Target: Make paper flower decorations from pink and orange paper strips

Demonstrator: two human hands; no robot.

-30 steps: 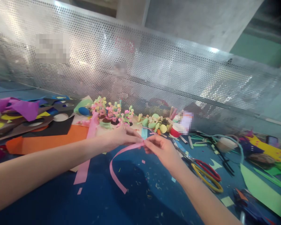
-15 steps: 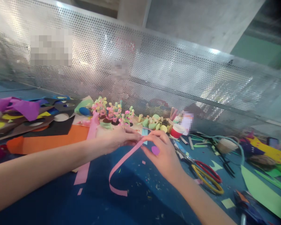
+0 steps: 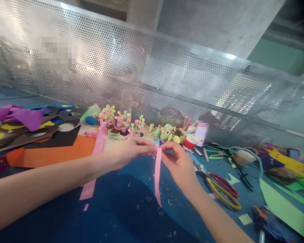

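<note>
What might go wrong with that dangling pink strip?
The pink strip might slip or crease: the left hand and right hand seem to pinch it only near its top, and the rest hangs loose. The right forearm might also bump the scissors, which lie close beside it.

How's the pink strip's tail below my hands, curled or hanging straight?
Nearly straight: the pink strip hangs down below the fingers, only slightly bent.

- Perforated metal screen point(image 3: 167, 77), at the back
- Scissors point(image 3: 207, 174) with red and yellow handles
- Orange sheet point(image 3: 55, 155) beside a black sheet point(image 3: 58, 139)
- Pale green sheet point(image 3: 285, 206), at far right
</note>
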